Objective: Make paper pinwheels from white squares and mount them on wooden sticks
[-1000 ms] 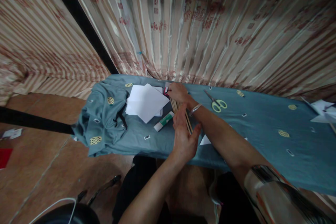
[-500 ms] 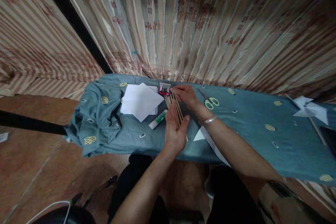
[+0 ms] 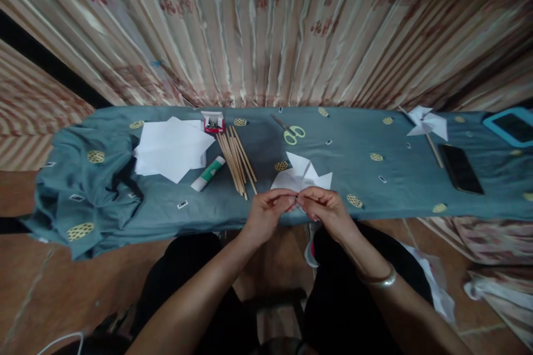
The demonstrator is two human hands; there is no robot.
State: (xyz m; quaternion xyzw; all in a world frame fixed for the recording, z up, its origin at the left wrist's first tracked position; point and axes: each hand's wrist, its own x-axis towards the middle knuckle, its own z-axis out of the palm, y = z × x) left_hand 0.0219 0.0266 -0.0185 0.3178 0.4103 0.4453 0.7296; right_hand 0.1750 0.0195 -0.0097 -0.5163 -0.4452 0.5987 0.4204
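Note:
My left hand (image 3: pixel 266 212) and my right hand (image 3: pixel 325 209) meet at the table's near edge, fingertips pinched together on something tiny I cannot make out. Right behind them lies a white folded paper pinwheel shape (image 3: pixel 300 174), touching or almost touching my fingers. A bundle of wooden sticks (image 3: pixel 235 160) lies to the left of the hands, with a green-and-white glue stick (image 3: pixel 207 173) beside it. A small red box of pins (image 3: pixel 212 122) sits at the sticks' far end.
Loose white paper sheets (image 3: pixel 171 145) lie at the left on the blue-grey cloth (image 3: pixel 366 188). Yellow-handled scissors (image 3: pixel 291 131) rest near the curtain. At the right are a finished paper pinwheel on a stick (image 3: pixel 426 125), a black phone (image 3: pixel 460 168) and a blue-cased tablet (image 3: pixel 512 125).
Both hands left the sticks and the pin box and came together at the near edge, pinched in front of the folded paper. The view swung right, showing the phone and tablet.

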